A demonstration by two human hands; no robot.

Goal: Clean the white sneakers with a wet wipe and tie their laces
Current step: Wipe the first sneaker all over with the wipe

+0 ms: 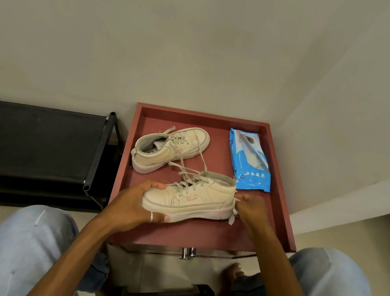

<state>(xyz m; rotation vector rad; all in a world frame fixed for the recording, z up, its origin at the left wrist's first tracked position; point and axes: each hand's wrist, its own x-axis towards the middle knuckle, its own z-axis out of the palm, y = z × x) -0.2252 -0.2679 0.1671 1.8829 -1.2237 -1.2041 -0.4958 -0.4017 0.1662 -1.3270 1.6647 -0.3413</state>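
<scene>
Left grip (131, 204) wraps the toe of the near sneaker (192, 197), right grip (253, 210) clasps its heel, just over the red worktop (201, 236). Best steady the toe while wiping; wipes pack (249, 160) lies near, second sneaker (171, 149) behind.

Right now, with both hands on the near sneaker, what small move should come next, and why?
Probably the right hand should leave the heel and reach for the blue wipe pack just behind it: no wipe seems out yet, and the left hand grips the near sneaker at the toe.
</scene>
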